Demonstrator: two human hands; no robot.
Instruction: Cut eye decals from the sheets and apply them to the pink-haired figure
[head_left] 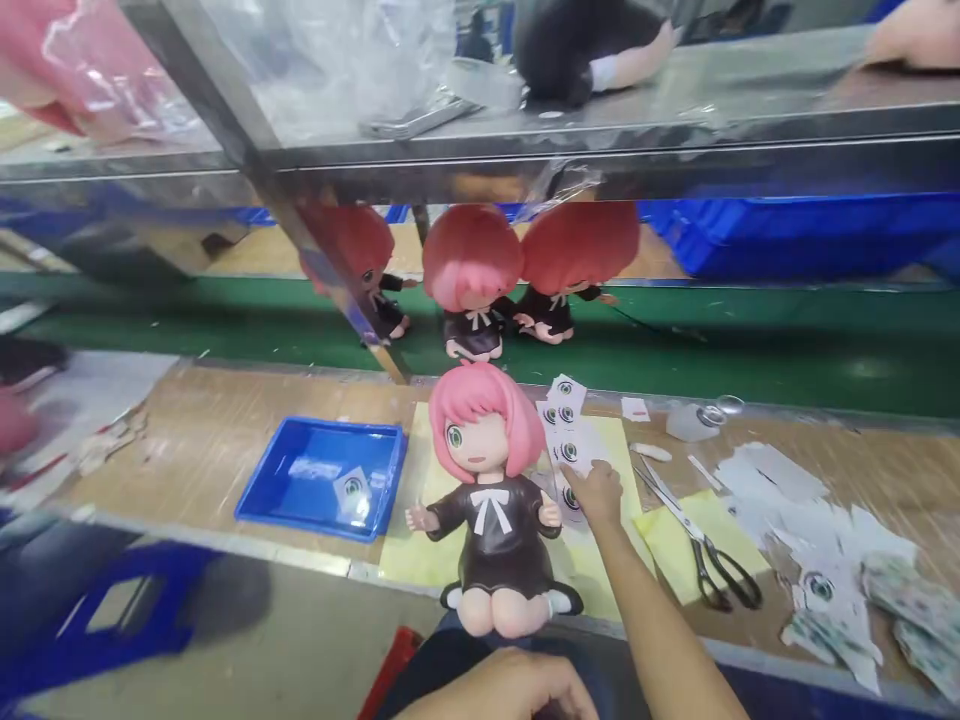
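A pink-haired doll [491, 500] in a black dress sits upright on a yellow sheet [420, 555] at the near edge of the bench, facing me. My right hand [598, 492] reaches past the doll's left side and rests its fingers on a strip of eye stickers [564, 425]; the fingers are bent together over the strip. My left hand [499, 690] lies low at the bottom of the view, below the doll's legs, curled with its fingers hidden.
A blue tray [255, 495] with a few sticker pieces stands left of the doll. Scissors [701, 545] and paper scraps [817, 540] lie to the right. Three more dolls [472, 275] stand on the green belt [750, 345] behind, under a metal shelf [600, 150].
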